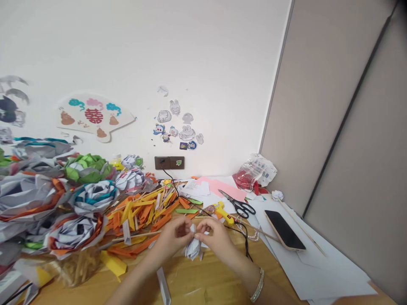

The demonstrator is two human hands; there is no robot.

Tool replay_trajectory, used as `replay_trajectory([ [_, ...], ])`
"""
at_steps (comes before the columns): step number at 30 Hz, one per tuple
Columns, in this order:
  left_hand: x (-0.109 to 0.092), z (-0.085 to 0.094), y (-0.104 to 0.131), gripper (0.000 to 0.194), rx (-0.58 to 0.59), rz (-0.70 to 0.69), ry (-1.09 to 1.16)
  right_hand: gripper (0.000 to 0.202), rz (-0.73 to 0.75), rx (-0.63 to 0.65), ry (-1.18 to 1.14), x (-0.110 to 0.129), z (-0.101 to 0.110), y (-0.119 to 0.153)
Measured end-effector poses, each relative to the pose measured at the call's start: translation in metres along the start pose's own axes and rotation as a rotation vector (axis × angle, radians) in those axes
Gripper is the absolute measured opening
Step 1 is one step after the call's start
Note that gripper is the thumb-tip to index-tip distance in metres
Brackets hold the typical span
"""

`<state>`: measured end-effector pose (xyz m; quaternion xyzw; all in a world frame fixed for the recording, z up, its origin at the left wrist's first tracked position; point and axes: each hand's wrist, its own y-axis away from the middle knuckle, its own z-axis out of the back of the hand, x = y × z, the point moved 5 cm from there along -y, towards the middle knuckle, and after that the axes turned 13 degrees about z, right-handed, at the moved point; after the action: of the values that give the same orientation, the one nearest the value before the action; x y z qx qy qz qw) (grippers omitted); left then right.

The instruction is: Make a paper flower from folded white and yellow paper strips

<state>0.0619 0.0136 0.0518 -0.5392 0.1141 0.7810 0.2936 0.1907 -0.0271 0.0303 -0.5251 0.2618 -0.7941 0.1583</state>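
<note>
A small white folded-paper flower (193,249) hangs between my two hands, just above the wooden table. My left hand (178,234) pinches its upper part from the left, fingers curled in. From the other side my right hand (212,234) grips the same paper with thumb and fingertips, a bracelet round that wrist. Fingertips of the two hands almost meet, so part of the flower is hidden. A loose folded white paper strip (163,286) lies on the table below my left hand.
Large paper flowers (76,231) crowd the left. Orange and yellow folded paper strips (149,209) lie heaped behind my left hand. Beyond my right hand are a yellow glue gun (224,212) with a black cord, scissors (239,204), and a phone (284,230) on white paper sheets (321,271).
</note>
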Motion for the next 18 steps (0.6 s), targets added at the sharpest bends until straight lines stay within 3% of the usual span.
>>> replay_trajectory([
  [9, 0.013, -0.007, -0.004, 0.019, 0.115, 0.119, 0.061, 0.010, -0.215, 0.075, -0.121, -0.017, -0.007, 0.005],
  [13, 0.019, -0.011, -0.005, 0.026, 0.185, 0.196, 0.143, 0.012, -0.215, 0.140, -0.181, -0.021, -0.008, 0.007],
  [18, 0.025, -0.010, -0.005, 0.028, 0.147, 0.271, 0.140, 0.010, -0.163, 0.140, -0.137, -0.017, -0.008, 0.005],
])
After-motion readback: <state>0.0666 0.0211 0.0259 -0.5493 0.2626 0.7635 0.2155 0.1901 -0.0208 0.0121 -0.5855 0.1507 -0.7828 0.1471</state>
